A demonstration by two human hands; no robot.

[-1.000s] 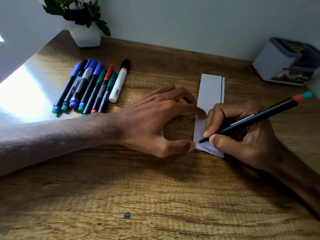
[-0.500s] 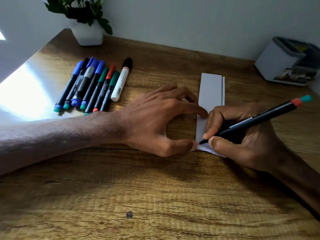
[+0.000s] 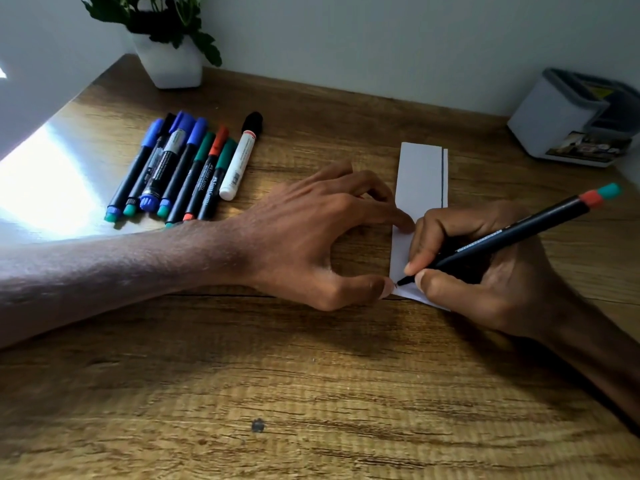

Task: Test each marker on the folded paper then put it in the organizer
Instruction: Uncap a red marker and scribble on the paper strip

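A folded white paper strip (image 3: 419, 174) lies lengthwise on the wooden desk, with a thin dark line drawn near its right edge. My right hand (image 3: 485, 271) grips a black marker (image 3: 512, 237) with a red and teal end, its tip touching the paper's near left corner. My left hand (image 3: 311, 237) is spread, with forefinger and thumb pressing the paper's left edge. A row of several capped markers (image 3: 183, 168) lies at the left, blue, green, red and one white with a black cap. The grey-white organizer (image 3: 561, 116) stands at the far right by the wall.
A white pot with a green plant (image 3: 169, 60) stands at the back left corner. A bright glare patch covers the desk's left edge. A small dark spot (image 3: 258, 425) marks the near wood. The wall runs along the back.
The marker tip has slid slightly down and left toward the paper's near corner. My left hand has kept its hold on the paper.
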